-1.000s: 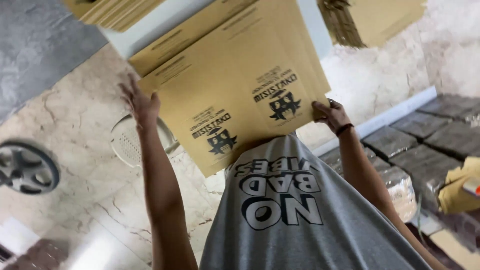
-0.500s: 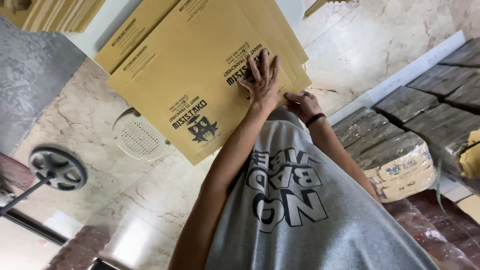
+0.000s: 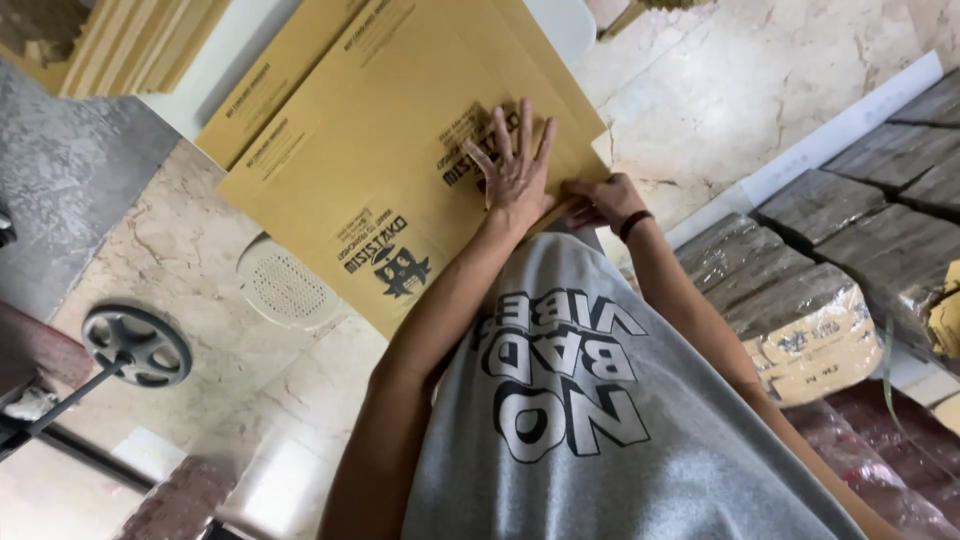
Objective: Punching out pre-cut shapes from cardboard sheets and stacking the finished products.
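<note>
We find the left hand (image 3: 515, 170) still pressed flat, fingers spread, on the flat brown printed cardboard sheets (image 3: 370, 170); right hand (image 3: 600, 200), at three o'clock, now pinches their edge, little changed otherwise.

The left hand (image 3: 515, 175) lies flat on the top cardboard sheet (image 3: 380, 170), its fingers (image 3: 500, 135) spread over a printed mark. The right hand (image 3: 600, 200) sits just beside them, at the sheet's near corner. More sheets lie under the top one, stacked on the desk (image 3: 250, 60). Left of the fingers, below the sheet's edge, a round floor drain (image 3: 285, 285) sits in the floor (image 3: 170, 250). Right of the fingers, wrapped bundles (image 3: 800, 310) lie side by side. Far left stands a wheel on a rod (image 3: 135, 345).
</note>
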